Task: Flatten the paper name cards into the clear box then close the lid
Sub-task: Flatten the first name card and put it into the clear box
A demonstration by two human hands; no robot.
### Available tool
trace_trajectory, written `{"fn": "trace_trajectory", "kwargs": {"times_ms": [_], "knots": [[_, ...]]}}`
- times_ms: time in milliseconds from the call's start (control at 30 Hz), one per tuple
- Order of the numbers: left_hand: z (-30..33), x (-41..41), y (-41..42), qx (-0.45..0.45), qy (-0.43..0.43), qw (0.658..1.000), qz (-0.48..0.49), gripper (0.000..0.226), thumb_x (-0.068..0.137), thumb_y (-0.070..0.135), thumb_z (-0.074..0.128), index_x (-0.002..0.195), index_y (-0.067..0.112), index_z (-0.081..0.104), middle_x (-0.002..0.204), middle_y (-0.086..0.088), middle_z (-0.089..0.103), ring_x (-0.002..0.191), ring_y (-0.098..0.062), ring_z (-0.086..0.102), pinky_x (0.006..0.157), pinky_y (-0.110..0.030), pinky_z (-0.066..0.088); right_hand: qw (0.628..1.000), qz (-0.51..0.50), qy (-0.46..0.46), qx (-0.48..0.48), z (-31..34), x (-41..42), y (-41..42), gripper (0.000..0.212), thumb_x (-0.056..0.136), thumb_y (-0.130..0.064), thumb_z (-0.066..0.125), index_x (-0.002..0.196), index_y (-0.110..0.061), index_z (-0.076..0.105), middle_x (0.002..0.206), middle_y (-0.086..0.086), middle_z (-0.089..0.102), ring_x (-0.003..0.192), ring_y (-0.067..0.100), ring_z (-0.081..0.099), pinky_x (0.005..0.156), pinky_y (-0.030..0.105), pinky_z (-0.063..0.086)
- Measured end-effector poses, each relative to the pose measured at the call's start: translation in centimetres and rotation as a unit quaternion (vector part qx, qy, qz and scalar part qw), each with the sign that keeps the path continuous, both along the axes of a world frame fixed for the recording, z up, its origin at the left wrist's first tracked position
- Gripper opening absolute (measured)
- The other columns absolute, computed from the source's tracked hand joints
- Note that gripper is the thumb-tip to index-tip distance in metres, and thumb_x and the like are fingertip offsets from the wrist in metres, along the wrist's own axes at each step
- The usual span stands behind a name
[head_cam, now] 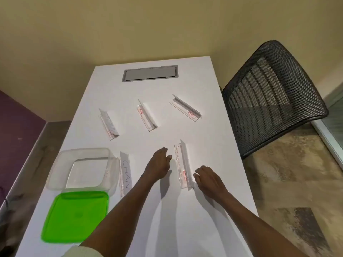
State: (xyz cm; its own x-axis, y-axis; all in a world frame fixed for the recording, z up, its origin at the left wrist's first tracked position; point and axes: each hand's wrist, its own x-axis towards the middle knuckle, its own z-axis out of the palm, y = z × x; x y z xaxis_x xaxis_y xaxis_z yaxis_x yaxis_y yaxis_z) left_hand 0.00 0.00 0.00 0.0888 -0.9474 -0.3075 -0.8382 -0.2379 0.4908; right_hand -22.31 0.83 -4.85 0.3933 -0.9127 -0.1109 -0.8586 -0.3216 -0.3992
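Several folded name cards stand on the white table (213,210). The nearest card (184,166) lies between my hands. My left hand (158,164) hovers just left of it, fingers apart, holding nothing. My right hand (208,179) is just right of it, fingers curled loosely, empty. A card lettered "CHAN" (126,173) rests against the clear box (81,168), which is open and empty at the left. The green lid (75,217) lies flat in front of the box. Three more cards stand farther back: left (109,124), middle (146,115), right (185,108).
A grey cable hatch (150,73) is set into the far end of the table. A black mesh chair (271,93) stands beside the table's right edge. A wall lies behind the table, and floor shows on both sides.
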Motion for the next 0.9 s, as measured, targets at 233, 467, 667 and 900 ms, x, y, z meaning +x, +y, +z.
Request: {"fn": "trace_trajectory", "kwargs": {"times_ms": [233, 467, 667, 900], "knots": [[-0.5, -1.2, -4.0, 0.022, 0.047, 0.997, 0.065, 0.04, 0.098, 0.025, 0.046, 0.132, 0.004, 0.047, 0.131, -0.016, 0.055, 0.122, -0.032, 0.051, 0.1, -0.038, 0.041, 0.988, -0.059, -0.024, 0.141, 0.1, 0.8, 0.5, 0.035, 0.097, -0.04, 0.036, 0.091, -0.013, 0.058, 0.085, 0.007, 0.066, 0.082, 0.032, 0.06, 0.067, 0.035, 0.045], [-1.7, -2.6, -6.8, -0.026, 0.0, 0.999, -0.025, 0.048, 0.1, 0.016, 0.038, 0.146, 0.006, 0.03, 0.154, -0.011, 0.03, 0.142, -0.024, 0.027, 0.113, -0.034, 0.025, 0.939, -0.162, -0.131, 0.272, -0.8, 1.7, 0.9, 0.039, 0.089, -0.048, 0.039, 0.083, -0.013, 0.056, 0.075, 0.008, 0.069, 0.065, 0.034, 0.064, 0.063, 0.042, 0.055], [-1.6, -3.3, -9.8, -0.023, -0.035, 0.995, -0.089, 0.033, 0.096, 0.005, 0.038, 0.127, -0.005, 0.048, 0.138, -0.02, 0.044, 0.129, -0.029, 0.04, 0.1, -0.039, 0.037, 0.873, -0.233, -0.19, 0.385, -0.1, 2.2, 0.0, 0.022, 0.09, -0.027, 0.045, 0.085, -0.01, 0.06, 0.069, 0.011, 0.072, 0.047, 0.025, 0.064, 0.042, 0.025, 0.042], [-2.4, -3.0, -11.6, 0.003, -0.029, 0.998, -0.062, 0.025, 0.096, 0.01, 0.042, 0.096, -0.007, 0.06, 0.101, -0.021, 0.062, 0.099, -0.038, 0.056, 0.079, -0.038, 0.044, 0.754, -0.317, -0.256, 0.516, 0.4, 2.3, -1.5, 0.015, 0.083, -0.013, 0.043, 0.074, -0.009, 0.053, 0.069, 0.016, 0.057, 0.052, 0.023, 0.047, 0.048, 0.022, 0.027]]}}
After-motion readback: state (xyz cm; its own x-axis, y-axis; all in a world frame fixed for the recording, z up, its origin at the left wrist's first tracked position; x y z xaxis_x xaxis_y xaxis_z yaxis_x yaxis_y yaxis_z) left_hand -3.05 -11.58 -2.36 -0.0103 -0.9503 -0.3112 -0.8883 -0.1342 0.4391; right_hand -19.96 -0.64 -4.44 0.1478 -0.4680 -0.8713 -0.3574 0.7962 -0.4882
